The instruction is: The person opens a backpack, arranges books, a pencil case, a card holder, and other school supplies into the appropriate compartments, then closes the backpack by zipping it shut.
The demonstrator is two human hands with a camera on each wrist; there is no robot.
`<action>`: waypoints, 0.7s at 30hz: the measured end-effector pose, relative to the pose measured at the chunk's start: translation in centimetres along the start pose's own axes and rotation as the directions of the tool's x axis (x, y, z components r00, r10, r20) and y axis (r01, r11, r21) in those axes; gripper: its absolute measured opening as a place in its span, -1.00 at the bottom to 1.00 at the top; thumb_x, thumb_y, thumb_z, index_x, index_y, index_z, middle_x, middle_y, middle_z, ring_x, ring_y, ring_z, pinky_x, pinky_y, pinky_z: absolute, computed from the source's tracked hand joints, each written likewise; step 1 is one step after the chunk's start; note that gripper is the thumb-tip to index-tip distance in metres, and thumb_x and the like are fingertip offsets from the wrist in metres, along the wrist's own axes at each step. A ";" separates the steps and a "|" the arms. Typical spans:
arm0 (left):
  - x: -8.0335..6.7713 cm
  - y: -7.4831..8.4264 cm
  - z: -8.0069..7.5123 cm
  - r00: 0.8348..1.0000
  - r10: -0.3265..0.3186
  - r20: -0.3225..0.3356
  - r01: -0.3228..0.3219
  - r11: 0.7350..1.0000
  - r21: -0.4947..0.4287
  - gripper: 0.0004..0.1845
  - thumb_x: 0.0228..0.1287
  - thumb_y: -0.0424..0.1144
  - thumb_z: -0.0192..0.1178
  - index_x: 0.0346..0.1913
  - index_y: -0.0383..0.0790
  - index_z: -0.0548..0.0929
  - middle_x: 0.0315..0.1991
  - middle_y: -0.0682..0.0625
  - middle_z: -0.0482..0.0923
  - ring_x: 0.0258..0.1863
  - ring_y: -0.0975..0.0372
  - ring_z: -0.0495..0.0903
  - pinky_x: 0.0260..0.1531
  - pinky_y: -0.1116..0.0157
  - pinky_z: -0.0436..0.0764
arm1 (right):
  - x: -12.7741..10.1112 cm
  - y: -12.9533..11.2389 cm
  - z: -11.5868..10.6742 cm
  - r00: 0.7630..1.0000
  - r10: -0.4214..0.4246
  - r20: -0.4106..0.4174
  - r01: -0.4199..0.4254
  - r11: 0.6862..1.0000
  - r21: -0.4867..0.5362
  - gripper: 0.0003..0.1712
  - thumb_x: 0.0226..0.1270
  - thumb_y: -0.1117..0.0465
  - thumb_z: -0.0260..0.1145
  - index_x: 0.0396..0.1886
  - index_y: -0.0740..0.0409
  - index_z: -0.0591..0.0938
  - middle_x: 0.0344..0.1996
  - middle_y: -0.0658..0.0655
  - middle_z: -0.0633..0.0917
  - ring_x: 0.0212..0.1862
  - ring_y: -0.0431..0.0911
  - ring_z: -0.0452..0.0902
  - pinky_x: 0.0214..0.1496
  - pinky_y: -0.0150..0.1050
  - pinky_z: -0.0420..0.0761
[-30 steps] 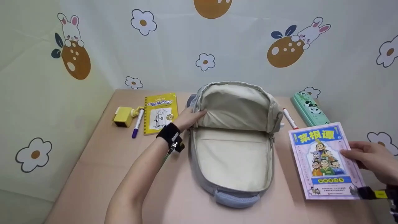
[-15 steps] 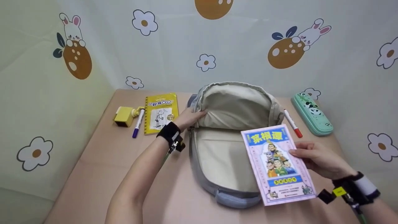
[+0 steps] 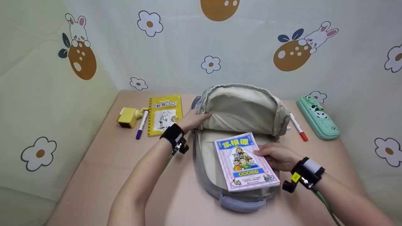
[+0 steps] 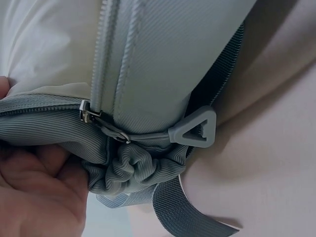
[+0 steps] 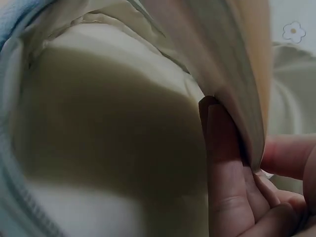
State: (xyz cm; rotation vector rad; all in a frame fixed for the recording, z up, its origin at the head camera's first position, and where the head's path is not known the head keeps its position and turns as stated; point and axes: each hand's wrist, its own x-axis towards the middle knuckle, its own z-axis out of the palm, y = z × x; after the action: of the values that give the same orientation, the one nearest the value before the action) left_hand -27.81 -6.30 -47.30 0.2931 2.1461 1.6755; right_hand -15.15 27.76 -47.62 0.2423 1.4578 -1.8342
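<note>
Across the table lie one open backpack, two markers, one yellow book, one yellow device and one green case. Over the backpack, the right hand pinches one pink book between thumb and fingers; the left hand, fingers curled, grips the raised flap.

Here are two books, two markers, one backpack, one case.

A pink, cartoon-covered book slants over the unzipped, cream-lined grey-blue backpack.
</note>
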 end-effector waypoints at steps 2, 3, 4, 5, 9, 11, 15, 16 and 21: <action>-0.1 0.0 0.0 1.000 -0.002 0.003 0.002 1.000 -0.015 -0.43 0.45 0.05 0.23 0.33 -0.26 0.55 0.11 -0.13 0.63 0.06 0.08 0.61 0.15 0.18 0.53 | 0.8 0.1 0.1 1.000 0.019 0.003 -0.019 0.999 0.038 -0.62 0.50 0.38 0.21 0.22 0.47 0.50 -0.04 0.36 0.73 -0.01 0.13 0.73 0.11 -0.11 0.65; -0.1 0.1 0.0 1.000 -0.004 0.004 0.004 1.000 -0.020 -0.44 0.44 0.05 0.24 0.31 -0.26 0.56 0.10 -0.12 0.64 0.06 0.08 0.61 0.15 0.18 0.53 | 1.0 0.1 0.2 1.000 0.023 -0.003 -0.023 0.998 0.051 -0.64 0.50 0.38 0.22 0.20 0.46 0.51 -0.05 0.36 0.73 -0.01 0.13 0.74 0.11 -0.11 0.65; -0.2 0.2 -0.1 1.000 -0.006 0.005 0.006 1.000 -0.021 -0.44 0.43 0.06 0.25 0.29 -0.25 0.57 0.09 -0.11 0.64 0.05 0.09 0.62 0.15 0.17 0.53 | 1.3 0.0 0.2 1.000 0.026 -0.010 -0.026 0.998 0.065 -0.66 0.49 0.39 0.22 0.18 0.46 0.52 -0.05 0.36 0.73 -0.02 0.13 0.74 0.12 -0.10 0.64; -0.3 0.3 -0.1 1.000 -0.007 0.008 0.008 1.000 -0.022 -0.45 0.42 0.07 0.26 0.27 -0.25 0.59 0.08 -0.11 0.65 0.05 0.09 0.62 0.15 0.17 0.53 | 1.5 -0.1 0.2 1.000 0.026 -0.017 -0.024 0.997 0.073 -0.67 0.49 0.39 0.22 0.17 0.45 0.52 -0.06 0.36 0.73 -0.02 0.13 0.74 0.12 -0.10 0.64; -0.4 0.8 -0.4 0.999 -0.012 0.031 0.013 1.000 -0.017 -0.48 0.41 0.09 0.26 0.20 -0.24 0.63 0.07 -0.09 0.66 0.07 0.09 0.61 0.17 0.17 0.51 | 2.2 -0.9 0.0 0.997 0.003 -0.073 0.005 0.994 0.110 -0.73 0.50 0.39 0.22 0.11 0.43 0.54 -0.11 0.34 0.75 -0.05 0.11 0.75 0.11 -0.11 0.65; -0.4 0.9 -0.5 0.999 -0.011 0.041 0.011 1.000 -0.013 -0.49 0.42 0.09 0.25 0.20 -0.23 0.63 0.08 -0.08 0.65 0.08 0.10 0.60 0.19 0.18 0.49 | 2.8 -1.3 -0.1 0.993 -0.015 -0.115 0.029 0.992 0.126 -0.75 0.50 0.39 0.23 0.08 0.43 0.55 -0.14 0.32 0.75 -0.08 0.10 0.75 0.09 -0.12 0.67; -0.4 0.8 -0.5 0.999 -0.006 0.050 0.007 1.000 -0.016 -0.47 0.42 0.10 0.25 0.23 -0.22 0.62 0.09 -0.08 0.65 0.09 0.10 0.59 0.19 0.17 0.48 | 4.5 -1.5 -0.4 0.970 -0.067 -0.233 0.099 0.987 0.128 -0.74 0.46 0.39 0.28 0.04 0.47 0.53 -0.23 0.29 0.76 -0.16 0.07 0.76 0.01 -0.14 0.70; -0.4 0.8 -0.5 0.999 -0.007 0.050 0.008 1.000 -0.019 -0.47 0.42 0.10 0.25 0.22 -0.22 0.62 0.08 -0.08 0.65 0.08 0.09 0.60 0.18 0.17 0.49 | 4.9 -1.4 -0.5 0.959 -0.081 -0.271 0.117 0.986 0.119 -0.73 0.44 0.40 0.30 0.03 0.48 0.52 -0.25 0.28 0.76 -0.18 0.06 0.77 -0.02 -0.14 0.71; -0.5 0.8 -0.2 0.999 -0.023 0.043 0.024 0.999 -0.023 -0.41 0.40 0.12 0.26 0.26 -0.26 0.59 0.11 -0.11 0.63 0.08 0.08 0.60 0.15 0.17 0.52 | 6.3 -1.4 -0.5 0.913 -0.133 -0.387 0.182 0.979 0.093 -0.68 0.41 0.39 0.34 0.04 0.47 0.48 -0.31 0.23 0.77 -0.23 0.02 0.77 -0.06 -0.14 0.72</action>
State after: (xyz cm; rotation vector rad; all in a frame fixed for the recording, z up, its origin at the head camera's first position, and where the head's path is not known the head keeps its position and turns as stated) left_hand -27.50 -6.45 -46.43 0.2931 2.0898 1.6658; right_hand -20.54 25.50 -50.38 0.5866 1.6602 -2.0995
